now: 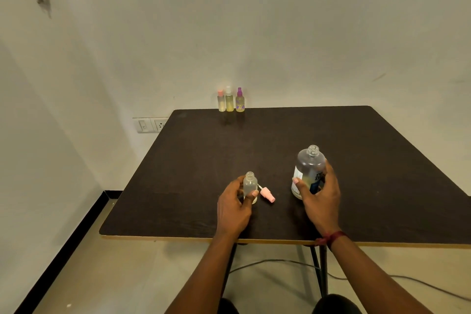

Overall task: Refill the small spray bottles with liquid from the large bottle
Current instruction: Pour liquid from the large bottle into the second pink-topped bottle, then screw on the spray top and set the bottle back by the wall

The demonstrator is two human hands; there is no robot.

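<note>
Fingers of L hand point(233, 205) curl round small clear spray bottle point(250, 186), uncapped; R hand point(321, 199) grips big rounded clear bottle point(309, 167). I see pink pump point(267, 194) lying on dark table point(254, 140).

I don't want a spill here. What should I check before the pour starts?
1. Small bottle uncapped: ok, neck is open.
2. Left hand grips the small bottle, upright on the table: ok.
3. Large bottle uncapped: ok, no cap on its neck.
4. Right hand grips the large bottle: ok.
5. Sprayer clear of drips: not ok, it lies right beside the small bottle.
6. Enough liquid in the large bottle: cannot tell, hand and label hide most of it.
</note>
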